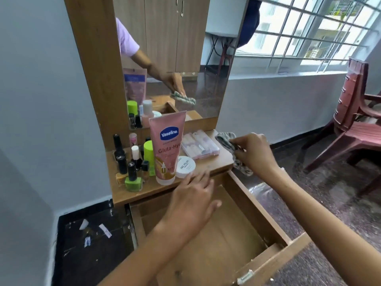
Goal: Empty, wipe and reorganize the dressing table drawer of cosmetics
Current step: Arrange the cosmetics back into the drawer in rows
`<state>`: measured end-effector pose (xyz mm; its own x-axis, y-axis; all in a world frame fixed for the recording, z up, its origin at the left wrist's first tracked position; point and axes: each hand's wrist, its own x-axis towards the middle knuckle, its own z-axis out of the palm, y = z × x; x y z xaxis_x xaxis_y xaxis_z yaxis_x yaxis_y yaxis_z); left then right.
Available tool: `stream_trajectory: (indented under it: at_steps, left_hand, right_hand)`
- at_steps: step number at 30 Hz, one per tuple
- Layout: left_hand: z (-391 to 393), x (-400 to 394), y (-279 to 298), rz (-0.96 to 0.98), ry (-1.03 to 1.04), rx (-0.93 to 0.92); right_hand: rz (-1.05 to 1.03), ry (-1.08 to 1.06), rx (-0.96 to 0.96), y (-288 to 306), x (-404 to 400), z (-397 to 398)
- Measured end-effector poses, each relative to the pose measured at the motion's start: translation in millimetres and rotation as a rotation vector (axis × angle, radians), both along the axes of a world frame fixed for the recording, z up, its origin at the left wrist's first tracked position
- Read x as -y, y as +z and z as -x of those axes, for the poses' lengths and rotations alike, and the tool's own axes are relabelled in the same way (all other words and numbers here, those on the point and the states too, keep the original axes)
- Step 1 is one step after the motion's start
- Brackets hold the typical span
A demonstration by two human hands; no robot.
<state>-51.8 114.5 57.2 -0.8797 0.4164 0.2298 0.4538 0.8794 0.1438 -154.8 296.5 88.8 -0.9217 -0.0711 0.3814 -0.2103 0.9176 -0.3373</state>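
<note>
The wooden drawer (pixel 257 205) is pulled out and its inside is bare. My left hand (pixel 193 195) hovers over its back edge, fingers straight, close to a white jar (pixel 185 167) on the dressing table top (pixel 216 162). My right hand (pixel 253 153) grips a grey patterned cloth (pixel 226 139) at the top's right corner. A pink Vaseline tube (pixel 167 147) stands upright, with a clear pack of small tubes (pixel 200 144) to its right. Several nail polish bottles (pixel 132 164) and a green-capped bottle (pixel 149 153) crowd the left side.
A mirror (pixel 175 58) rises behind the table top. Stacked maroon plastic chairs (pixel 350 120) stand at the right under a barred window (pixel 309 27). Paper scraps (pixel 97 232) lie on the dark floor at the left. A clear plastic bag (pixel 261 193) lies right of the drawer.
</note>
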Motion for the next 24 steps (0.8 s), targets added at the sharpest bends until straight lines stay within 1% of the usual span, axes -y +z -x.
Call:
stream_trajectory:
  at_steps: [2,5,8,12,17,21,23,24]
  left_hand:
    - [32.5,-27.1,1.8,0.022,0.026,-0.028]
    - [76.0,-45.3,-2.0,0.156,0.111,0.032]
    - [95.1,-46.4,-9.1,0.197,0.162,0.066]
    - [100.8,-42.6,-17.6,0.244,0.161,0.055]
    - [94.7,-36.3,-23.3,0.218,0.157,0.009]
    - [86.5,-29.7,-30.9,0.219,0.179,-0.041]
    - [83.2,-29.1,-32.1,0.221,0.193,-0.054]
    - [82.1,-29.3,-32.6,0.223,0.196,-0.057]
  right_hand:
    - [0.001,-0.025,0.017,2.3,7.8,28.4]
    - [-0.013,-0.054,0.056,1.9,17.8,56.7]
    - [0.005,-0.079,0.064,-3.6,20.9,74.4]
    - [0.037,-0.076,0.071,-11.8,24.7,87.5]
    - [0.041,-0.07,0.095,-23.1,29.5,92.0]
    - [0.004,-0.032,0.092,-36.3,35.0,86.5]
    - [0.001,0.032,0.143,-41.8,33.8,77.1]
    - [-0.009,0.072,0.2,-44.8,31.6,72.1]
